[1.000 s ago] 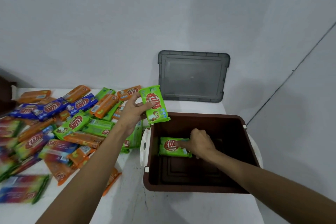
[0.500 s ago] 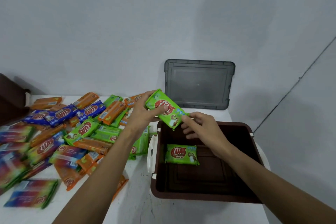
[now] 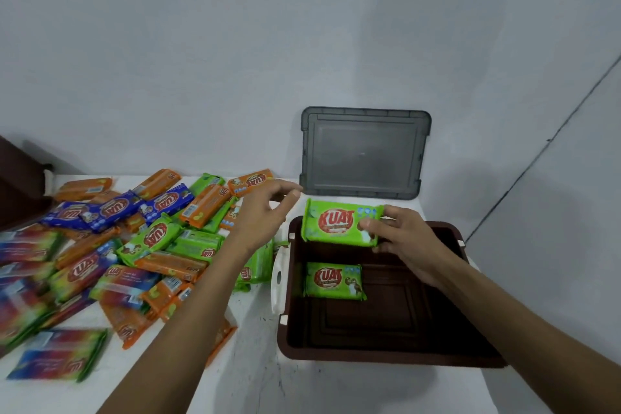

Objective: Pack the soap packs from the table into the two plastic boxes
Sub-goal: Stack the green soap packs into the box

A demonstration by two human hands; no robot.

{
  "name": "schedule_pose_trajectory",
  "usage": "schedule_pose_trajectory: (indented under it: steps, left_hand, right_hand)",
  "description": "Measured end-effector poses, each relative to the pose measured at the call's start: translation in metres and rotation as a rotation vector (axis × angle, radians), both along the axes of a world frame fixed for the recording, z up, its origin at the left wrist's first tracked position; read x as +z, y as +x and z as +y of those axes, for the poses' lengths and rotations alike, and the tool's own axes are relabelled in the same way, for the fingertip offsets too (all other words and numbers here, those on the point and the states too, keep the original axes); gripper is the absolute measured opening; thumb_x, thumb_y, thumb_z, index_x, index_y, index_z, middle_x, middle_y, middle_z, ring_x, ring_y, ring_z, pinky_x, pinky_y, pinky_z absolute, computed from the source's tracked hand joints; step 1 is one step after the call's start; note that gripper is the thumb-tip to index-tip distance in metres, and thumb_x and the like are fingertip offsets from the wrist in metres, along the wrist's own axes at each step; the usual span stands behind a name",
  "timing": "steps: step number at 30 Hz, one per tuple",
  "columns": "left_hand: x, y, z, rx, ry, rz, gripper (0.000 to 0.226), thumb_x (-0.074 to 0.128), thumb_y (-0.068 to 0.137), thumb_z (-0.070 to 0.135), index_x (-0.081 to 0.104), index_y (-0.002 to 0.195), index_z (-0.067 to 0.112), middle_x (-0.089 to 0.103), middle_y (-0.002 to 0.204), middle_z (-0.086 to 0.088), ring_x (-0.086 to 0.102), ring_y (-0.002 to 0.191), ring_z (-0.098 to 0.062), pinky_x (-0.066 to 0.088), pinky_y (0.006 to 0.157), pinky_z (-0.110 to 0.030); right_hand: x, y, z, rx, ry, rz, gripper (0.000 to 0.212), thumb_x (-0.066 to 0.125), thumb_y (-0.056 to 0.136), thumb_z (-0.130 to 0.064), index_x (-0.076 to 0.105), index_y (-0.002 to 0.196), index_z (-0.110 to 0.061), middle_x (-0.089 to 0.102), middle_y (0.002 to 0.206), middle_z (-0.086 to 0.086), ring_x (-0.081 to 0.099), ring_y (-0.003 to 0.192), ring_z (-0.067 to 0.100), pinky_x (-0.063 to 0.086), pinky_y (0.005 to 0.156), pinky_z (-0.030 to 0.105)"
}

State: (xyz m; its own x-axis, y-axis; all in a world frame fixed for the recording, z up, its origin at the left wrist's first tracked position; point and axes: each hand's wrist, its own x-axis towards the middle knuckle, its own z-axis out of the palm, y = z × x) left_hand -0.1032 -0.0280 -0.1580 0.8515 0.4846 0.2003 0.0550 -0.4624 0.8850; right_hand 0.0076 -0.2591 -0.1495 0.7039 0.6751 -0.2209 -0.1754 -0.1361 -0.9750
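A brown plastic box [image 3: 379, 355] stands on the white table at the right. One green soap pack [image 3: 334, 281] lies flat on its floor near the left wall. My right hand [image 3: 400, 237] pinches a second green soap pack [image 3: 336, 223] by its right end and holds it level over the box's far edge. My left hand [image 3: 265, 212] hovers empty just left of that pack, fingers loosely spread. A pile of soap packs [image 3: 134, 245] in orange, green, blue and rainbow wrappers covers the table's left side.
A grey box lid [image 3: 364, 153] leans against the wall behind the brown box. A dark brown object [image 3: 16, 188] sits at the far left edge. The box has white side handles [image 3: 277, 276]. Bare white tabletop [image 3: 255, 363] shows in front of the box.
The green pack passed from my left hand to my right hand, which had come up out of the box. My left hand let go and drew slightly left.
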Motion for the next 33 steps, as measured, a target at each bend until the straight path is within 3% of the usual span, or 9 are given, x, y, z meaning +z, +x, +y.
schedule_pose_trajectory:
  steps: [3,6,12,17,20,25,30,33]
  left_hand:
    - [-0.013,-0.001,0.005,-0.022,0.191,0.157,0.021,0.065,0.090,0.031,0.069,0.111,0.028,0.066,0.109,0.011,0.063,0.092,-0.002,0.053,0.079,-0.028]
    - [-0.022,0.001,0.006,-0.096,0.181,0.254,0.019,0.064,0.092,0.027,0.068,0.110,0.030,0.068,0.107,0.010,0.063,0.088,0.000,0.050,0.071,-0.019]
    - [-0.030,0.001,0.006,-0.141,0.120,0.227,0.016,0.061,0.094,0.024,0.069,0.103,0.034,0.070,0.101,0.011,0.064,0.085,-0.003,0.054,0.074,-0.028]
    - [-0.030,0.001,0.007,-0.147,0.103,0.220,0.015,0.061,0.094,0.024,0.070,0.105,0.030,0.070,0.101,0.009,0.064,0.084,-0.005,0.057,0.071,-0.030]
    - [-0.032,0.001,0.007,-0.146,0.080,0.204,0.015,0.061,0.094,0.023,0.070,0.104,0.031,0.070,0.101,0.010,0.064,0.084,-0.005,0.057,0.070,-0.028]
    - [-0.035,0.001,0.009,-0.154,0.034,0.195,0.015,0.062,0.094,0.022,0.071,0.104,0.030,0.070,0.100,0.004,0.065,0.084,-0.010,0.059,0.065,-0.030]
    - [-0.035,-0.003,0.007,-0.138,0.050,0.191,0.014,0.059,0.096,0.027,0.069,0.106,0.031,0.066,0.090,0.007,0.062,0.074,-0.004,0.054,0.066,-0.026]
    - [-0.038,-0.014,0.012,-0.089,0.012,0.163,0.017,0.056,0.097,0.031,0.068,0.107,0.027,0.068,0.091,0.003,0.066,0.077,-0.010,0.058,0.066,-0.032]
  right_hand:
    - [-0.011,0.005,-0.017,0.050,-0.111,0.002,0.020,0.069,0.089,-0.012,0.068,0.105,-0.001,0.076,0.097,0.010,0.070,0.085,0.017,0.055,0.063,0.026]
    - [-0.031,0.005,-0.023,0.072,-0.220,0.009,0.021,0.069,0.089,-0.011,0.067,0.105,0.001,0.076,0.093,0.011,0.071,0.080,0.016,0.055,0.061,0.026]
    - [-0.069,-0.006,-0.004,0.083,-0.366,0.048,0.018,0.071,0.088,-0.011,0.066,0.101,0.001,0.073,0.085,0.008,0.070,0.067,0.011,0.057,0.059,0.024]
    - [-0.082,-0.004,0.004,0.025,-0.547,-0.045,0.039,0.082,0.078,-0.020,0.065,0.095,0.011,0.073,0.084,0.022,0.074,0.072,0.030,0.062,0.064,0.037]
    - [-0.082,-0.005,0.006,0.003,-0.571,-0.040,0.044,0.084,0.077,-0.019,0.062,0.099,0.013,0.071,0.080,0.021,0.072,0.064,0.025,0.062,0.059,0.036]
    - [-0.076,-0.007,0.008,0.026,-0.614,-0.033,0.046,0.082,0.079,-0.022,0.058,0.106,0.007,0.065,0.085,0.019,0.069,0.062,0.023,0.063,0.064,0.041]
    - [-0.055,-0.011,0.007,0.083,-0.772,-0.225,0.055,0.072,0.087,-0.037,0.055,0.124,-0.001,0.067,0.092,0.017,0.073,0.066,0.025,0.062,0.060,0.035]
    - [-0.031,-0.015,0.010,0.115,-0.861,-0.536,0.047,0.065,0.088,-0.047,0.061,0.118,-0.010,0.068,0.099,0.009,0.069,0.080,0.021,0.059,0.073,0.033]
